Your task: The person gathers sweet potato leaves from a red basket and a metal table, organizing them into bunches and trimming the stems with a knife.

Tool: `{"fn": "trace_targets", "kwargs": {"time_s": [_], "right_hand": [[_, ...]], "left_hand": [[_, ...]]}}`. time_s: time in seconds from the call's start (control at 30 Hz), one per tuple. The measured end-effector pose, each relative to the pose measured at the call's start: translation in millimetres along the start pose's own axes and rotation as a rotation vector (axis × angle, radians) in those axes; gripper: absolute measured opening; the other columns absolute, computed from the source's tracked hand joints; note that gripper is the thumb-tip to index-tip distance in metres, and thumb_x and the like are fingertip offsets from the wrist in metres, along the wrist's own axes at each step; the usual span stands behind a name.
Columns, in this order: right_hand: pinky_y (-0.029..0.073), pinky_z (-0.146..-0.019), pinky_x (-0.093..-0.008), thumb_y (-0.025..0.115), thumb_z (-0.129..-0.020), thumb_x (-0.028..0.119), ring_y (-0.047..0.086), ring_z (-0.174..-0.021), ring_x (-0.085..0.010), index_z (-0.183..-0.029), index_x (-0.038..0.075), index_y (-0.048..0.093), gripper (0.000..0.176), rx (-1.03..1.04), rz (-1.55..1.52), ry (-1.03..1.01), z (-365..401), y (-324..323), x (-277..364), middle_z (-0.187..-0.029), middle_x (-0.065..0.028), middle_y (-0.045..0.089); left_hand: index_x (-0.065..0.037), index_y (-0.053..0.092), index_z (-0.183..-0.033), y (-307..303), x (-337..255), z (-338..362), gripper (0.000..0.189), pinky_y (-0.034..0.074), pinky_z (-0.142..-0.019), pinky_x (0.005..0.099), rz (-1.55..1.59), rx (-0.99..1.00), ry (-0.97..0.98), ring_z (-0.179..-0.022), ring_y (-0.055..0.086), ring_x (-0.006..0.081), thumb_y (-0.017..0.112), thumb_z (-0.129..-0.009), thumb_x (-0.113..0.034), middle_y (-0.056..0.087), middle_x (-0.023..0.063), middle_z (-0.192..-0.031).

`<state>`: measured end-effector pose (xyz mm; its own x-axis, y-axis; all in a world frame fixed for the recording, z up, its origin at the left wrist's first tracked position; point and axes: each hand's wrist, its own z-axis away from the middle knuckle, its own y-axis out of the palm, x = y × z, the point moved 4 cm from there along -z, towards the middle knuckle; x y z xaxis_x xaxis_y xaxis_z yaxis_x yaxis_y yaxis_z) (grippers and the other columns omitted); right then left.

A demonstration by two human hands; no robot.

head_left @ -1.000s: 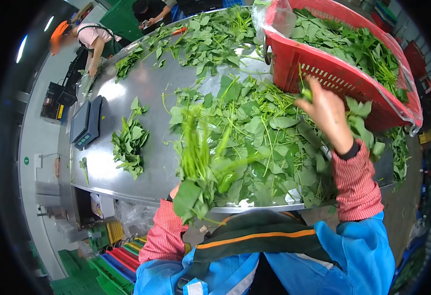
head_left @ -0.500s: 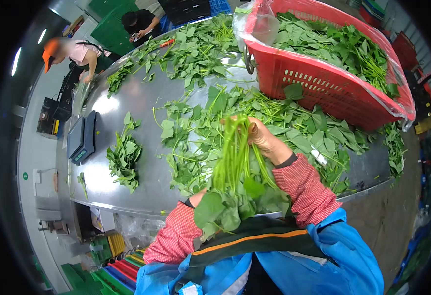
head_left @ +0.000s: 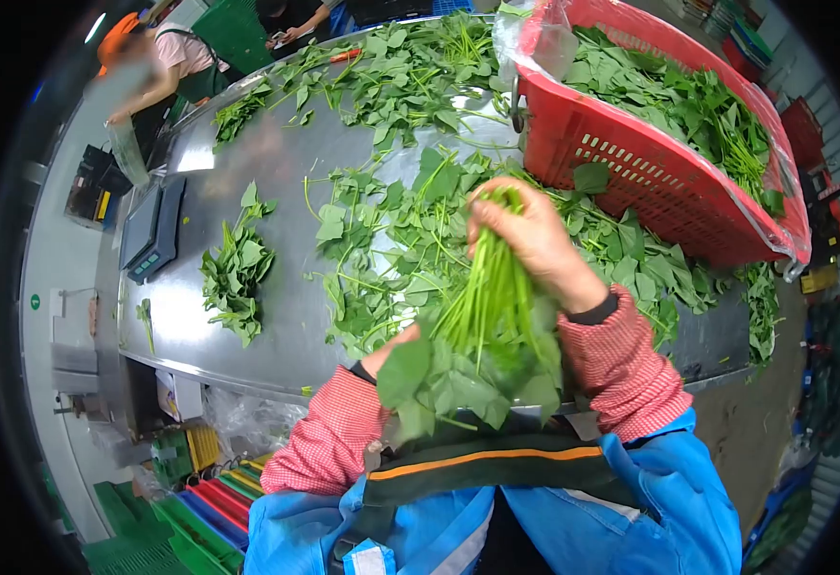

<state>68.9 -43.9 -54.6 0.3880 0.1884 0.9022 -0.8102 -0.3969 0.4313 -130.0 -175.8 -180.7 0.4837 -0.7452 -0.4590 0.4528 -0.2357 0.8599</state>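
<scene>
A bunch of leafy green stems (head_left: 482, 297) hangs in front of me, stem ends up and broad leaves down. My right hand (head_left: 525, 230) is closed round the bunch near its stem ends. At the lower left of the leaves is my left hand (head_left: 393, 353); its fingers are hidden behind the bunch, so its grip does not show. Beneath and beyond both hands, loose leafy greens (head_left: 362, 240) lie spread over the metal table (head_left: 286, 163). A separate small bunch of greens (head_left: 238, 273) lies to the left on the table.
A red plastic crate (head_left: 573, 125), lined with clear film and filled with greens, stands at the back right. A digital scale (head_left: 153, 230) is at the table's left end. Beyond it, a person in an orange cap (head_left: 118, 40) holds a clear bag (head_left: 128, 153). Another person (head_left: 295, 21) is at the back.
My right hand has come up over the stem ends, back of the hand now facing me, fingers wrapped round them. The person in the cap has lifted the clear bag. The view has shifted slightly.
</scene>
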Motion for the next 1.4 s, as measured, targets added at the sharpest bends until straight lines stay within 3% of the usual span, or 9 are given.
{"fn": "trace_targets", "kwargs": {"time_s": [0.27, 0.37, 0.47, 0.67, 0.8, 0.93, 1.07, 1.17, 1.4], "right_hand": [[0.054, -0.057, -0.0293, 0.057, -0.095, 0.017, 0.064, -0.064, -0.016, -0.101, 0.002, 0.056, 0.016, -0.305, 0.542, -0.223, 5.2, -79.6, 129.1, -0.077, -0.0083, 0.063], [0.05, -0.059, -0.025, 0.058, -0.095, 0.016, 0.061, -0.065, -0.0125, -0.102, 0.0, 0.055, 0.018, -0.204, 0.848, -0.299, 13.2, -77.8, 111.3, -0.075, -0.005, 0.06], [0.051, -0.058, -0.0256, 0.058, -0.095, 0.016, 0.061, -0.067, -0.0125, -0.103, 0.0, 0.055, 0.017, -0.318, 0.79, -0.237, 22.8, -90.8, 119.9, -0.075, -0.005, 0.06], [0.055, -0.061, -0.0271, 0.058, -0.095, 0.019, 0.064, -0.069, -0.0151, -0.108, 0.0, 0.052, 0.023, -0.341, 0.634, -0.13, 47.3, -110.8, 141.8, -0.079, -0.0074, 0.061], [0.053, -0.061, -0.0273, 0.057, -0.096, 0.017, 0.063, -0.069, -0.0151, -0.109, 0.0, 0.053, 0.022, -0.334, 0.752, -0.189, 49.5, -110.6, 127.6, -0.081, -0.0082, 0.062], [0.052, -0.062, -0.0274, 0.057, -0.096, 0.016, 0.063, -0.069, -0.0147, -0.108, 0.002, 0.056, 0.019, -0.402, 0.752, -0.351, 51.3, -84.1, 140.8, -0.081, -0.0065, 0.063], [0.051, -0.067, -0.0246, 0.061, -0.092, 0.009, 0.065, -0.078, -0.0127, -0.104, 0.003, 0.06, 0.014, -0.365, 1.208, -0.768, 45.3, -9.9, 149.6, -0.088, -0.0091, 0.068], [0.056, -0.073, -0.0351, 0.066, -0.074, 0.008, 0.067, -0.085, -0.0244, -0.105, 0.013, 0.066, 0.031, 0.0, 1.571, -1.282, 43.7, 37.8, 101.0, -0.096, -0.0102, 0.067], [0.047, -0.096, -0.0471, 0.079, -0.061, 0.03, 0.057, -0.104, -0.0359, -0.098, 0.003, 0.058, 0.051, 0.515, 1.224, -0.55, 77.6, 71.8, -74.4, -0.106, -0.0161, 0.056]], "left_hand": [[-0.016, 0.062, -0.12, -6.4, -89.1, 51.8, 0.034, 0.052, -0.084, 0.0357, -0.417, -0.588, 0.368, -0.101, 0.061, 0.0255, 0.059, -0.088, -0.006, 0.058, 0.0096, -0.121], [-0.02, 0.064, -0.118, 10.9, -115.1, 60.2, 0.043, 0.046, -0.094, 0.0427, -2.016, -0.957, 0.255, -0.116, 0.052, 0.0332, 0.066, -0.078, -0.003, 0.047, 0.014, -0.135], [-0.024, 0.062, -0.121, 6.6, -124.4, 66.7, 0.059, 0.043, -0.099, 0.0436, -2.489, -1.297, -0.151, -0.12, 0.049, 0.0367, 0.072, -0.067, -0.004, 0.039, 0.0168, -0.142], [-0.023, 0.057, -0.126, -18.1, -102.7, 42.9, 0.067, 0.048, -0.094, 0.0398, -1.897, -0.65, -0.094, -0.111, 0.057, 0.0334, 0.079, -0.064, -0.011, 0.042, 0.0162, -0.141], [-0.015, 0.053, -0.128, -1.4, -133.6, 60.6, 0.073, 0.052, -0.083, 0.0407, -2.147, -1.116, -0.267, -0.098, 0.063, 0.0329, 0.083, -0.062, -0.02, 0.051, 0.0178, -0.132], [-0.006, 0.068, -0.094, 29.4, -169.9, 84.7, 0.022, 0.05, -0.055, 0.029, -1.836, -1.138, 0.078, -0.058, 0.063, 0.0143, 0.074, -0.079, -0.02, 0.063, 0.0033, -0.063], [-0.002, 0.055, -0.125, 100.9, -115.9, 47.3, 0.064, 0.052, -0.06, 0.0231, -0.766, -0.222, 0.082, -0.072, 0.067, 0.0153, 0.058, -0.088, -0.054, 0.069, 0.0105, -0.087], [-0.002, 0.029, -0.145, 129.6, -73.9, 4.0, 0.095, 0.043, -0.101, 0.0428, -0.365, -0.05, 0.05, -0.121, 0.052, 0.0317, 0.037, -0.084, -0.075, 0.052, 0.0233, -0.13], [-0.002, 0.046, -0.13, 21.3, 0.0, -27.2, 0.074, 0.047, -0.096, 0.047, 0.255, -0.336, 0.021, -0.114, 0.057, 0.0286, 0.035, -0.093, -0.065, 0.057, 0.0173, -0.124]]}}
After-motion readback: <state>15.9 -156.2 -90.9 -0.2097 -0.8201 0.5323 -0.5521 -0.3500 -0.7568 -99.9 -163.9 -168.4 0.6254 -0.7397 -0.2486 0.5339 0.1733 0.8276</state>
